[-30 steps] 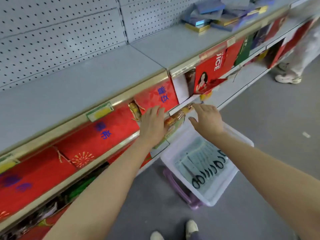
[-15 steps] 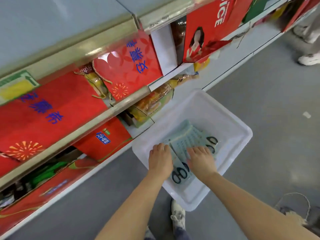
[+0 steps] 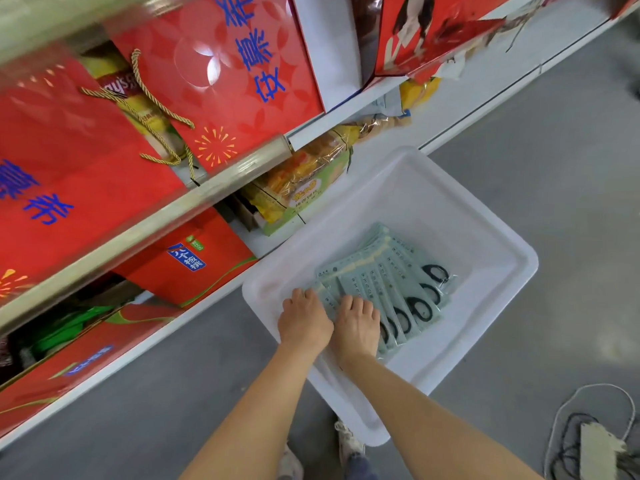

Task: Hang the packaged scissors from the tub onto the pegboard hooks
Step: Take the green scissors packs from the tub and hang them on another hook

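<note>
Reaching into the white tub (image 3: 485,244), both hands lie side by side on the near end of the fanned packaged scissors (image 3: 391,282). Left hand (image 3: 304,320) and right hand (image 3: 356,323) have fingers curled down onto the packs; whether either actually grips one is unclear. About six black-handled packs show.

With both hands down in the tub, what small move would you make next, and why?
Probably pinch one pack off the fan and lift it. Both the left hand and right hand rest on the packaged scissors in the white tub; none looks lifted yet.
</note>
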Available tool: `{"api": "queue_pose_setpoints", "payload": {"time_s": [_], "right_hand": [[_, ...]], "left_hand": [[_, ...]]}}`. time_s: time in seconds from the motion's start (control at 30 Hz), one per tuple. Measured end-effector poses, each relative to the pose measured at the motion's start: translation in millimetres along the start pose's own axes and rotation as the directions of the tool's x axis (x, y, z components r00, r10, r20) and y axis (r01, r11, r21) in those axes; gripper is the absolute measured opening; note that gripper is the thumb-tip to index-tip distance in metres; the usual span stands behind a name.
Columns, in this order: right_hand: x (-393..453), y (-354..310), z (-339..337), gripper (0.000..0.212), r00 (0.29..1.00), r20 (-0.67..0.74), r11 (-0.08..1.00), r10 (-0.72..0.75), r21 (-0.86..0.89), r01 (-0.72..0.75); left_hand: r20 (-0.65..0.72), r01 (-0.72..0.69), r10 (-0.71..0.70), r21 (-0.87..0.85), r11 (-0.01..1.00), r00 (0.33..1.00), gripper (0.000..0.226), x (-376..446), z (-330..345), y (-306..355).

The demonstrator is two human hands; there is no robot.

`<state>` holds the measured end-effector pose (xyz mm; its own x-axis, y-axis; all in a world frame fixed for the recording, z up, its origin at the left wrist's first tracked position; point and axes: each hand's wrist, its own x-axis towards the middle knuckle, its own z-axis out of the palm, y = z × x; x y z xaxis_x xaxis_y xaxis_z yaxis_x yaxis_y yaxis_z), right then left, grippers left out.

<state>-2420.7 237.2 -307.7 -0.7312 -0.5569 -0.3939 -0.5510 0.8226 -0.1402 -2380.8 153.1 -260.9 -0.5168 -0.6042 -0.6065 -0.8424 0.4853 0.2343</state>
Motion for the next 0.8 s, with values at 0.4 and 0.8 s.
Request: {"api": "queue_pose_setpoints", "payload": {"time_s": [0.4, 0.8], "right_hand": [[3.2, 58.0, -62.4, 0.031, 0.974, -0.122, 0.882, 0.189, 0.456, -0.114], [-7.3, 95.7, -111.2, 0.027, 0.949, -0.038, 0.612, 0.312, 0.772, -0.171]], "left_hand": [[0.154, 0.370, -0.339, -0.486, 0.792, 0.928, 0.055, 24.8, 20.5, 24.9], [-0.032, 0.285, -0.368, -0.572, 0.769, 0.929, 0.070, 33.5, 37.7, 68.9]]}}
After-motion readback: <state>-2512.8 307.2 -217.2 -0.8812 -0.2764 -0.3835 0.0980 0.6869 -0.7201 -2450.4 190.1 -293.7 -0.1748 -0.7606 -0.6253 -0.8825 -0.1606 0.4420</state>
